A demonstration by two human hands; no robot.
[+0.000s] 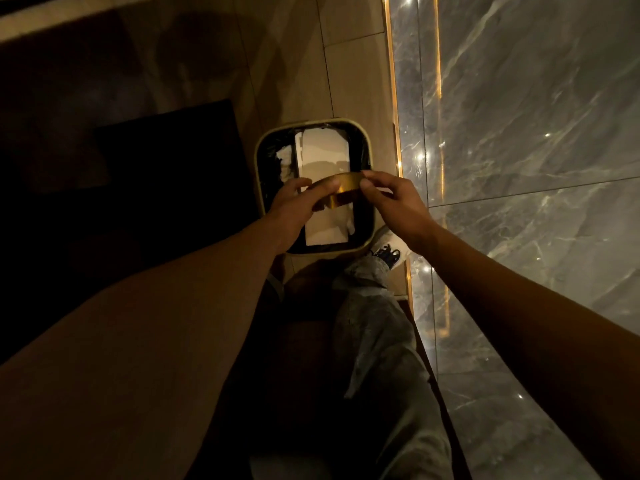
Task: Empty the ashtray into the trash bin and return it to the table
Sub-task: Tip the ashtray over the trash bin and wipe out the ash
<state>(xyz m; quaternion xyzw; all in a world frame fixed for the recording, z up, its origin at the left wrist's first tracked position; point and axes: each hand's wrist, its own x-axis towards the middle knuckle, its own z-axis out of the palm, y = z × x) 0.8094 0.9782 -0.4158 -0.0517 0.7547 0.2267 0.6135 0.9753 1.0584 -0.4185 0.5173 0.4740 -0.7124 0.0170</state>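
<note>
A shiny gold ashtray (346,190) hangs tipped over the open trash bin (258,157), its round wall facing me. My left hand (298,206) grips its left side and my right hand (388,199) pinches its right edge with fingertips. The bin has a cream rim, a black liner and white paper (323,157) inside. The ashtray's inside is hidden from me.
A dark marble wall (519,168) with a lit gold strip (394,116) runs along the right. A dark mat (166,140) lies on the tiled floor to the left of the bin. My leg in grey trousers (377,327) and a shoe (388,247) stand just below the bin.
</note>
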